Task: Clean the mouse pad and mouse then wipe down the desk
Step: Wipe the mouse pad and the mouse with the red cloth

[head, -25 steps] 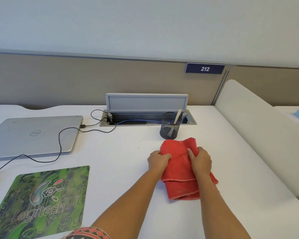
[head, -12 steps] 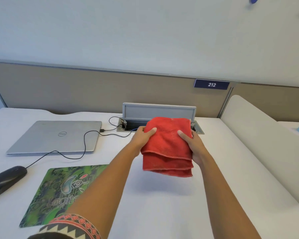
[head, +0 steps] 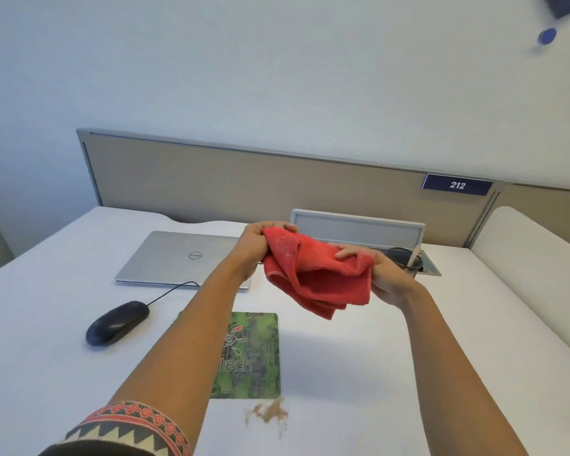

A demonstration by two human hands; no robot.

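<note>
You hold the red cloth (head: 320, 274) bunched between left hand (head: 257, 245) and right hand (head: 380, 274), whose hanging folds could smear the brown crumbs (head: 267, 413) onto the mouse pad (head: 254, 357).

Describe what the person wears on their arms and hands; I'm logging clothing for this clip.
Both hands, left hand and right hand, are bare: no gloves, rings or watch visible. Both forearms are uncovered. Only the left arm shows clothing: a dark sleeve ending in a patterned cuff with red floral motifs and a cream zigzag band. The right arm shows no sleeve in frame.
</note>
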